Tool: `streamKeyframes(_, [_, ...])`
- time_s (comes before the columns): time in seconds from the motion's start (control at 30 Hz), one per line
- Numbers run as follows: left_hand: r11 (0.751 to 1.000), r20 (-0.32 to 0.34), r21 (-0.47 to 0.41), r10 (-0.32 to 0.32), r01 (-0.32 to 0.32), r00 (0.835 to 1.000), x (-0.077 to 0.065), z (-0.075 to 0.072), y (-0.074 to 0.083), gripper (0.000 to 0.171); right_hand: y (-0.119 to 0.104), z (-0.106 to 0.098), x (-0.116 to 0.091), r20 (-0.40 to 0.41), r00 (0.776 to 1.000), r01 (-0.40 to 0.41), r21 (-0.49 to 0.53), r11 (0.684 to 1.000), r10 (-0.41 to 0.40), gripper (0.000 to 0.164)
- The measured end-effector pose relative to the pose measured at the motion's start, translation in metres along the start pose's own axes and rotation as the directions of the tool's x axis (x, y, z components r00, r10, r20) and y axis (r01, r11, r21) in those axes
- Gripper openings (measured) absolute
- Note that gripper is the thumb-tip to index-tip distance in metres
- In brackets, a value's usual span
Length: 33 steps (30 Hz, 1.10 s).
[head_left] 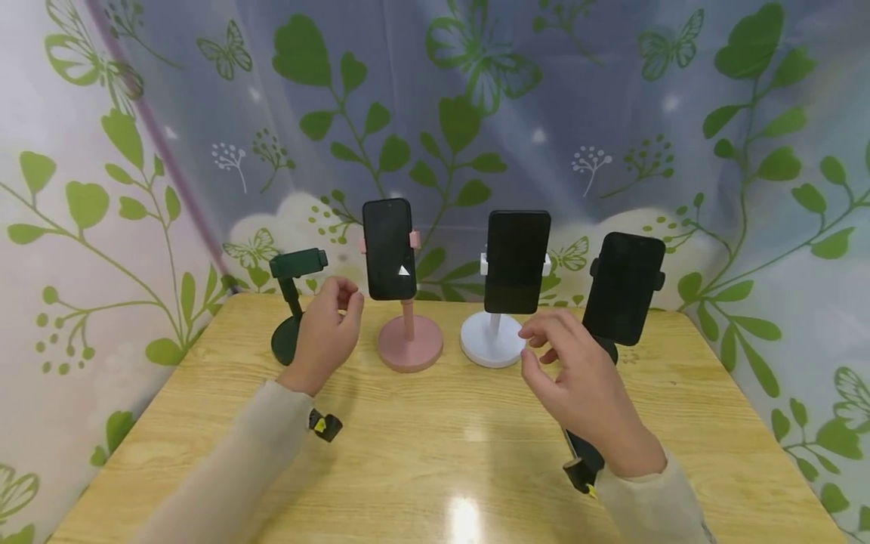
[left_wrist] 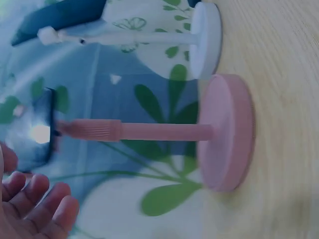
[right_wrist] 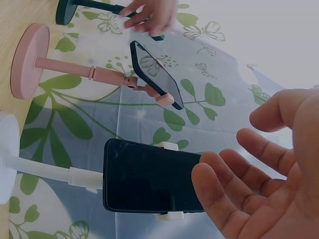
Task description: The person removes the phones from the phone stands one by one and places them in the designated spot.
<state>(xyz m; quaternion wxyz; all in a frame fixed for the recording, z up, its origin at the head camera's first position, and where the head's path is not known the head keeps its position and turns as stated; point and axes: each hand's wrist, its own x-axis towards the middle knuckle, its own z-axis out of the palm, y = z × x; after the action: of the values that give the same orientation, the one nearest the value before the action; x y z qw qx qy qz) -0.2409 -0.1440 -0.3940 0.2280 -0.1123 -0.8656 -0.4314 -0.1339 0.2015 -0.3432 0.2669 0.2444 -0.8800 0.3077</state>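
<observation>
My left hand (head_left: pixel 328 332) hovers between the dark green phone stand (head_left: pixel 299 263) and the pink phone stand (head_left: pixel 410 349), its fingers loosely bent around nothing. The green stand's clamp has no phone in it. A black phone (head_left: pixel 387 245) stands upright in the pink clamp. My right hand (head_left: pixel 581 381), fingers relaxed and apart, is in front of the white phone stand (head_left: pixel 491 341). In the right wrist view, a gap shows between thumb and fingers, and the white stand's phone (right_wrist: pixel 149 174) lies partly behind the fingertips.
At the right, another phone (head_left: pixel 624 287) leans in a black stand, whose base is partly hidden by my hand. Under my right wrist, a dark phone-like slab (head_left: pixel 586 451) lies on the wooden table (head_left: pixel 421 453). A leaf-patterned curtain (head_left: pixel 408 91) hangs behind.
</observation>
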Motion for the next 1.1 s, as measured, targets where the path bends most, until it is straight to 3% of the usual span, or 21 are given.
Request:
streamKeyframes(0.13, [0.985, 0.037, -0.096, -0.137, 0.14, 0.99, 0.008, 0.023, -0.02, 0.025, 0.002, -0.002, 0.001, -0.013, 1.0, 0.014, 0.013, 1.0, -0.013, 0.017])
streamKeyframes(0.3, [0.917, 0.086, -0.274, -0.277, 0.29, 0.957, 0.017, 0.037, -0.032, 0.031, 0.002, -0.003, 0.003, -0.024, 0.999, 0.022, 0.025, 0.999, -0.022, 0.019])
streamKeyframes(0.4, [0.873, 0.043, -0.398, -0.29, 0.283, 0.956, 0.026, 0.037, -0.031, 0.034, 0.002, -0.004, 0.003, -0.032, 0.999, 0.024, 0.035, 0.999, -0.022, 0.02])
streamKeyframes(0.5, [0.853, -0.004, -0.472, -0.251, 0.22, 0.968, 0.038, 0.032, -0.027, 0.045, 0.003, -0.005, 0.003, -0.035, 0.999, 0.026, 0.04, 0.999, -0.025, 0.021])
streamKeyframes(0.67, [0.862, 0.05, -0.473, -0.182, 0.184, 0.982, 0.053, 0.026, -0.017, 0.064, 0.004, -0.005, 0.003, -0.031, 0.999, 0.024, 0.035, 0.999, -0.023, 0.019])
streamKeyframes(0.93, [0.849, 0.093, -0.473, -0.215, 0.233, 0.972, 0.063, 0.027, -0.005, 0.061, 0.003, -0.003, 0.0, -0.004, 1.0, -0.018, 0.03, 0.999, 0.018, 0.02])
streamKeyframes(1.1, [0.77, 0.134, -0.572, -0.253, 0.283, 0.958, 0.066, 0.027, -0.001, 0.06, 0.002, 0.007, 0.001, 0.025, 0.999, -0.033, 0.043, 0.999, 0.032, 0.027])
